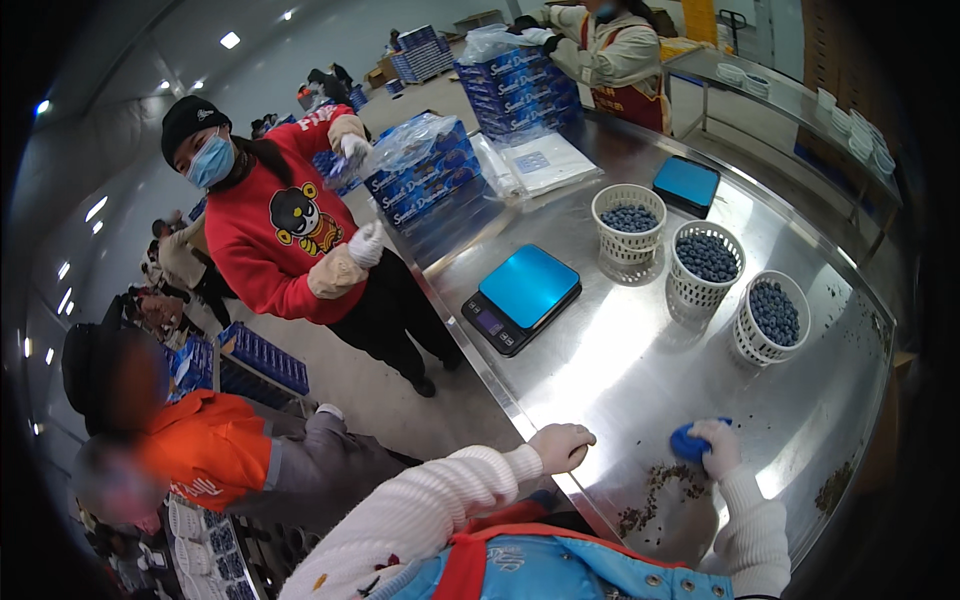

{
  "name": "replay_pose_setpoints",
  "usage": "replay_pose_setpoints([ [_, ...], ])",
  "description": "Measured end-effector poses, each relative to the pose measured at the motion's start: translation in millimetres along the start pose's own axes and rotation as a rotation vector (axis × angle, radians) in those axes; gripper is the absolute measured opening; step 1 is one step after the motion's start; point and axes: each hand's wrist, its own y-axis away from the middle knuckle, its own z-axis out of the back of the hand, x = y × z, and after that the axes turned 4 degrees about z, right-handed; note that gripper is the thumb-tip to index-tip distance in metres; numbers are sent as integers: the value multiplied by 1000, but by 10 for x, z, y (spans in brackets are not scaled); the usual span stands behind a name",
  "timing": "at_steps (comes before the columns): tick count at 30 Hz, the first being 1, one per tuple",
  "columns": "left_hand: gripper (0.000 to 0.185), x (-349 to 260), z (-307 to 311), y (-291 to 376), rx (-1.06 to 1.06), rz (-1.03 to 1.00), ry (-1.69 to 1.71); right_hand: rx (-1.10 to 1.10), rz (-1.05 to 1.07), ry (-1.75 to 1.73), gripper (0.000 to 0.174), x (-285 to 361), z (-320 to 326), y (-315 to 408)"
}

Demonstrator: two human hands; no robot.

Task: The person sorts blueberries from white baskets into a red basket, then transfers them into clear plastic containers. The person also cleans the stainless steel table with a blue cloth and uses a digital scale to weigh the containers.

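Note:
My right hand (718,448) is shut on a crumpled blue cloth (689,442), pressed to the stainless steel table (600,352). Dark plant debris (675,474) lies scattered beside and below the cloth. Over the table's near left edge rests my left hand (562,448), its fingers curled together with nothing visible in them. Farther up stand three white perforated plastic baskets of blueberries: a near one (772,315), a middle one (706,262) and a far one (628,221). A digital scale (523,296) with a shiny blue platform sits left of them.
Behind the baskets is a second scale (686,184). Blue printed cartons (427,169) and plastic-wrapped white sheets (547,161) occupy the far left. A person in a red sweater (285,217) stands left of the table, another in orange (210,442) nearer me. More debris (832,487) lies along the right edge.

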Motion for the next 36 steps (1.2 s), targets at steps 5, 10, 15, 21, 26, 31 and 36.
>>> replay_pose_setpoints([
  [5,26,21,13,5,17,1,-39,-155,-50,-164,47,40,213,-136],
  [10,24,88,-35,-64,-125,-85,63,-352,-179,95,52,-475,68,-655],
  [15,20,-49,63,-58,-35,-6,-43,-56,-120,57,51,-24,-16,-405],
  [21,20,-105,68,-103,-25,-33,-43,-179,-140,-178,48,-43,124,-32],
  [26,20,-119,75,-120,-19,-21,-64,-389,-346,-12,48,-466,184,-614],
  [31,19,-59,33,-89,-33,6,-73,125,-31,115,41,242,-458,-1006],
  [36,22,-73,11,-142,-33,-25,-103,414,7,52,45,811,-444,-328],
])
